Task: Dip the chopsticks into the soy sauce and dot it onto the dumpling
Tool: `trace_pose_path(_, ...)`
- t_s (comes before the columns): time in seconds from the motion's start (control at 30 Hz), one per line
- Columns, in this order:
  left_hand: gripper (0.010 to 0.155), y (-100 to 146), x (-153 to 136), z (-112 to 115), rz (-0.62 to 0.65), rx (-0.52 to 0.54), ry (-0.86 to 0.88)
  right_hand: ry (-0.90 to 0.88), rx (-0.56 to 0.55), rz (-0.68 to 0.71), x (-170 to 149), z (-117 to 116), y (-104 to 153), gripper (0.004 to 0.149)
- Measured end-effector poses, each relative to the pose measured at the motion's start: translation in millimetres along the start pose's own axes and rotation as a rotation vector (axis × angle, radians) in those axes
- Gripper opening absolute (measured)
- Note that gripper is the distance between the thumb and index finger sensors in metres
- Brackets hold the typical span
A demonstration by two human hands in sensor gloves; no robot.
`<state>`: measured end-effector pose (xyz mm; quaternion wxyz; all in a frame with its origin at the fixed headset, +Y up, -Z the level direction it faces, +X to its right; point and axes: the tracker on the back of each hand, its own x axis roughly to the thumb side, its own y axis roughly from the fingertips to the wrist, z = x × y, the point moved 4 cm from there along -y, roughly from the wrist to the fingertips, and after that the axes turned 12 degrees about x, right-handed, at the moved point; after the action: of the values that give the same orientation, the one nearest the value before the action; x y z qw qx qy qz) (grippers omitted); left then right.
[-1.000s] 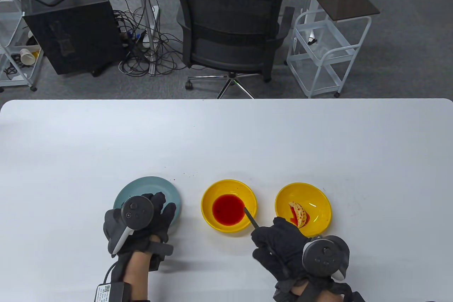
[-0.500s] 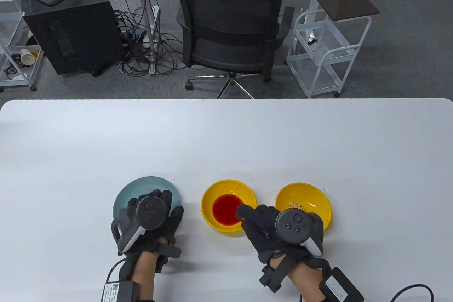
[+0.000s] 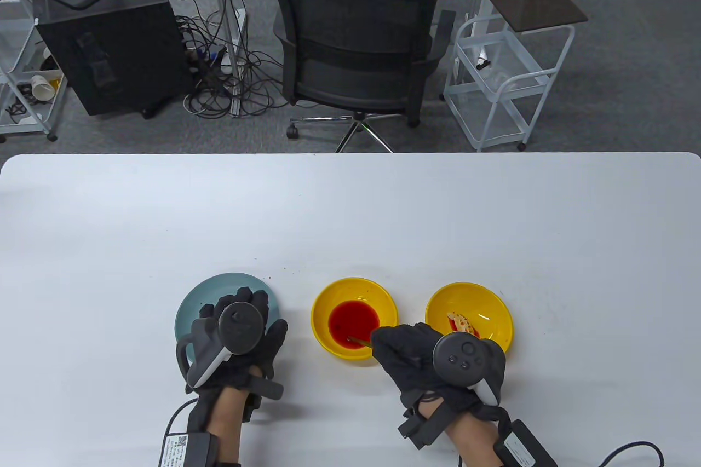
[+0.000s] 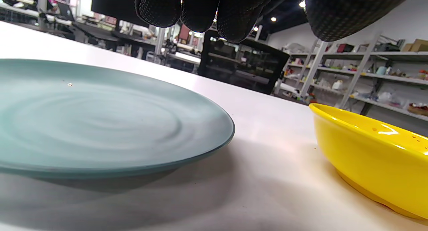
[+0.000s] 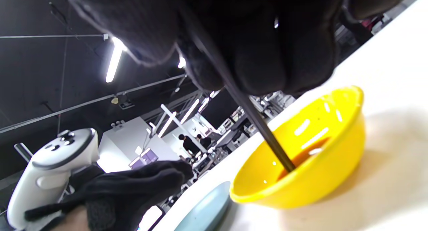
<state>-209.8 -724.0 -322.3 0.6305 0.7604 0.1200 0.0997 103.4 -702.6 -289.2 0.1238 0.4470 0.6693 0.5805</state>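
Right hand [image 3: 432,363] fingers hold chopsticks [image 5: 264,130], tips in sauce bowl [image 3: 354,318] near counter's front edge: dipping. Next, carry right to dumpling [image 3: 463,322]. Left hand [image 3: 235,335] apparently empty, over plate [image 3: 191,303].

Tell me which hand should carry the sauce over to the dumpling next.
Right. The right hand grips the dark chopsticks, tips in the red sauce of the middle yellow bowl, beside the dumpling. The left hand hovers over the teal plate, holding nothing.
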Motion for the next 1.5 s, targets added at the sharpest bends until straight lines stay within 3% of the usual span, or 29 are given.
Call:
trace_pose_path(0.47,0.076,0.9,0.6,4.3,-0.008,-0.024,-0.011,0.034,-0.048,-0.032,-4.8,10.7,3.5,0.051)
trace_pose_path(0.7,0.076,0.5,-5.3,2.1,-0.025,-0.025,0.014,-0.016,-0.259,0.035,12.9,81.6,38.2,0.053)
trace_pose_path(0.9,0.076,0.0,-3.7,4.9,-0.028,-0.046,0.014,0.07,-0.404,-0.167,-13.3,128.6,65.3,0.052)
trace_pose_path(1.03,0.076,0.2,-3.7,5.0,-0.027,-0.042,0.018,0.069,-0.432,-0.299,-35.1,137.6,69.7,0.053)
trace_pose_path(1.5,0.076,1.3,-8.8,4.9,-0.047,-0.063,0.028,0.008,-0.472,-0.371,-52.1,137.8,70.1,0.049)
